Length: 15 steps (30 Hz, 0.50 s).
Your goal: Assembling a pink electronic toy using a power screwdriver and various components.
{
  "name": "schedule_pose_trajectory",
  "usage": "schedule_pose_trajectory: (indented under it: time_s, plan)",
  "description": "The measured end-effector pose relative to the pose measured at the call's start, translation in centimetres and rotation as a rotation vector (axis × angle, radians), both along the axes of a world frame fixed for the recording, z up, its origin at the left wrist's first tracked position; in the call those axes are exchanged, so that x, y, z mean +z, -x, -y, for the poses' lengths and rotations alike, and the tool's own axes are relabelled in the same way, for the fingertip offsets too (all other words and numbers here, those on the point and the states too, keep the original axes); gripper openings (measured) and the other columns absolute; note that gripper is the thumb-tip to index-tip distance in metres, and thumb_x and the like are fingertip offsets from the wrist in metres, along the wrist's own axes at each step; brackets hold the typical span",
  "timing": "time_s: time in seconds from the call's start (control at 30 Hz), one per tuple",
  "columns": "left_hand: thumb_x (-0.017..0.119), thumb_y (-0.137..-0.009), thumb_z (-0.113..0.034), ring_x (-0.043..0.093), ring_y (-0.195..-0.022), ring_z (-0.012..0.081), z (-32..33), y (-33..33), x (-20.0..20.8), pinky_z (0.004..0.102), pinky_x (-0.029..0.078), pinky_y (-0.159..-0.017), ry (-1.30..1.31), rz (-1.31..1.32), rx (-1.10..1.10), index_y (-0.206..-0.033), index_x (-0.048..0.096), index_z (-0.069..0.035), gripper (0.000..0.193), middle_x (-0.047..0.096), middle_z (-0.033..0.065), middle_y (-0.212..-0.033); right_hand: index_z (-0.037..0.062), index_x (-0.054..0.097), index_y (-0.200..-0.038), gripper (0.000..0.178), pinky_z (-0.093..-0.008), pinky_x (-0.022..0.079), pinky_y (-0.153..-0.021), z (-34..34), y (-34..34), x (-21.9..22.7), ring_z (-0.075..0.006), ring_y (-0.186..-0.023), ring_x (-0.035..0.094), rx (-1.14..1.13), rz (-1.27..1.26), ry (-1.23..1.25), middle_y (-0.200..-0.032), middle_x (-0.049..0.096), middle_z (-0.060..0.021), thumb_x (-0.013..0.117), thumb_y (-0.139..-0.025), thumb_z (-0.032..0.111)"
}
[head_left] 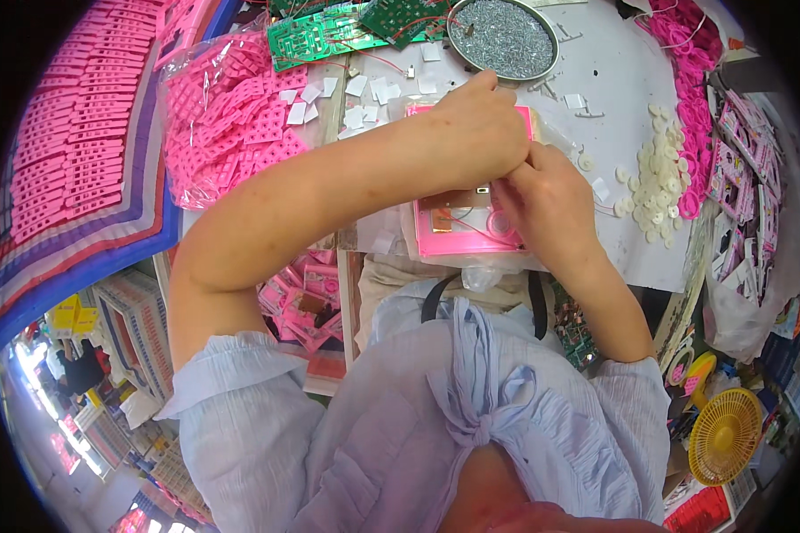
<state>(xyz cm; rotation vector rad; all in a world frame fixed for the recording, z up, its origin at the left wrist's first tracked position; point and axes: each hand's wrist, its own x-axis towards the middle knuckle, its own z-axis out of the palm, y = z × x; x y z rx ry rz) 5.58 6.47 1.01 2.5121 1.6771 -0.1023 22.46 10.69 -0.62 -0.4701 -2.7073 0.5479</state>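
So we've got a pink plastic casing (467,242) sitting on the near edge of the white bench (627,244), right in front of the person, with a brown board (449,201) and thin red wires showing inside it. The left hand (484,124) reaches over the casing's upper part, knuckles near a round tray (556,43) full of small metal screws (502,37). Its fingertips are tucked out of sight, so we can't tell what that grip is doing. The right hand (547,200) is at the casing's right side with fingers bent over it, and we can't tell whether its grip is closed on anything either. Around them we see green circuit boards (311,40) up top, scattered white squares (356,86), pink button pieces (262,120) bagged in clear plastic on the left, plus cream discs (656,178) and bright pink cords (698,107) over on the right.
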Motion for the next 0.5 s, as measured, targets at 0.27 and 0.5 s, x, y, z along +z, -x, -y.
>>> schedule_pose_trajectory:
  time_s: [0.27,0.5]
  plan:
    - [0.072,-0.072,-0.016,0.070,-0.082,0.0330,-1.9,-0.1,0.8,0.0458,0.057,-0.068,0.377,0.098,0.252,-0.081,0.074,-0.003,0.016,0.072,0.0172,-0.085,0.0033,0.063,-0.090,0.011,-0.0419,0.052,-0.067,-0.4,0.3,0.1,-0.0305,-0.079,0.062,0.039,0.080,-0.029,-0.081,0.062,-0.0110,0.067,-0.079,0.007]
    - [0.076,-0.073,-0.020,0.070,-0.078,0.0323,-2.6,2.5,0.0,0.0434,0.055,-0.069,0.449,0.238,0.446,-0.080,0.074,-0.004,0.018,0.071,0.0164,-0.081,0.0030,0.060,-0.090,0.011,-0.0410,0.052,-0.070,-1.8,1.3,0.3,-0.0305,-0.083,0.061,0.081,0.096,-0.079,-0.087,0.063,-0.0119,0.063,-0.080,0.003]
